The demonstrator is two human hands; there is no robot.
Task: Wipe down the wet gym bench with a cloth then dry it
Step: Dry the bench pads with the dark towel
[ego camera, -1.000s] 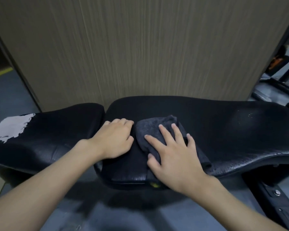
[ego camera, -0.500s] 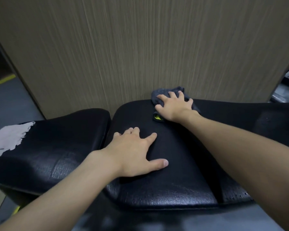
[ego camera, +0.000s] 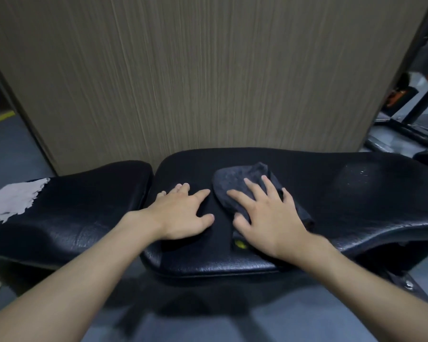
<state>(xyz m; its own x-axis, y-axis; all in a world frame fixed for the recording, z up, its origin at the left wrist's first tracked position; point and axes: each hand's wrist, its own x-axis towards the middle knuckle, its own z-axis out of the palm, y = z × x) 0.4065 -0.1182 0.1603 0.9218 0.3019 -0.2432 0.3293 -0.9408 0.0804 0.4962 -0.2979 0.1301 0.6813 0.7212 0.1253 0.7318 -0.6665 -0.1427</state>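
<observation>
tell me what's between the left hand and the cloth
Nothing: in the head view only a narrow strip of bare black bench separates the left hand from the cloth under the right hand.

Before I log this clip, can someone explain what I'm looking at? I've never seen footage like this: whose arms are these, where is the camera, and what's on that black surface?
There is no machine here. A person wears a wide-angle camera on the head, looking down at their own two bare hands. The black padded surface is a gym bench, standing before a wood-grain wall panel. The right hand presses flat, fingers spread, on a dark grey cloth lying on the bench. The left hand rests open on the bare pad beside it, holding nothing. At far left, a pale torn patch shows on the bench's other pad.
</observation>
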